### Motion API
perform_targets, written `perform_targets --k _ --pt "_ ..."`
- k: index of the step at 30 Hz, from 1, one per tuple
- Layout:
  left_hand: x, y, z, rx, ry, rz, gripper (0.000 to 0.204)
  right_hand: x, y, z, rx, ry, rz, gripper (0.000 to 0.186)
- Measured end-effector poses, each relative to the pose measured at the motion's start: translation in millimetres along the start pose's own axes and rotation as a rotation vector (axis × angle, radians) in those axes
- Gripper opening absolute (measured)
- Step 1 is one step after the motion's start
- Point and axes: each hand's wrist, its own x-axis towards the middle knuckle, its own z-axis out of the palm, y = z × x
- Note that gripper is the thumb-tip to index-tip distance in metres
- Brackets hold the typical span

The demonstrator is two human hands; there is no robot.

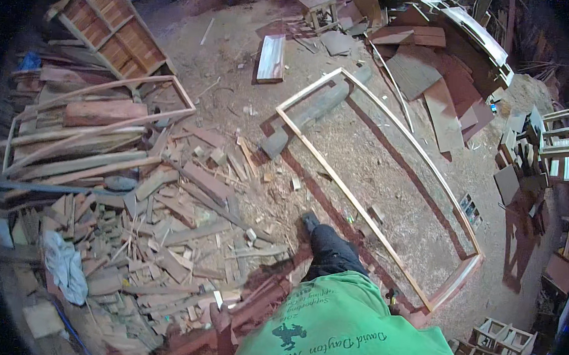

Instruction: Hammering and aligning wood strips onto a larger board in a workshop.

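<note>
A long rectangular wooden frame (364,216) stretches away on my right, its far end above a grey log (315,117). My right hand (413,316) is at the frame's near corner and appears to grip it; my green shirt partly covers this hand. A small dark and yellowish thing (391,296) shows beside it, too small to name. Low on my left side is my left hand (222,319), over the scrap wood. A pale small block (218,298) shows at its fingertips, and whether it is held I cannot make out. My dark shoe (309,220) stands on the littered ground.
Heaped wood offcuts (181,236) cover the left, with a whitish plastic sheet (66,268) on them. Another wooden frame (103,128) and a slatted panel (117,27) lie beyond. Boards (436,89), a stool (317,5) and a pale plank (272,58) sit farther off.
</note>
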Motion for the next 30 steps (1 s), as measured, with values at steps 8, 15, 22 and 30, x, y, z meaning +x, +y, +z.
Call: perform_targets --k 8,15,22,30 --pt "205 135 57 -0.040 -0.082 -0.035 0.014 72 -296 -35 0.410 -0.145 -0.115 0.017" --pt "289 173 96 -0.297 -0.052 -0.178 0.012 151 -643 -105 0.610 -0.291 -0.159 0.017" --pt "451 293 90 -0.076 0.033 -0.336 0.013 236 -913 -110 0.257 0.122 -0.338 0.020" --pt "793 541 31 0.298 0.153 0.035 0.019 198 -1118 -27 0.634 -0.469 -0.081 0.021"
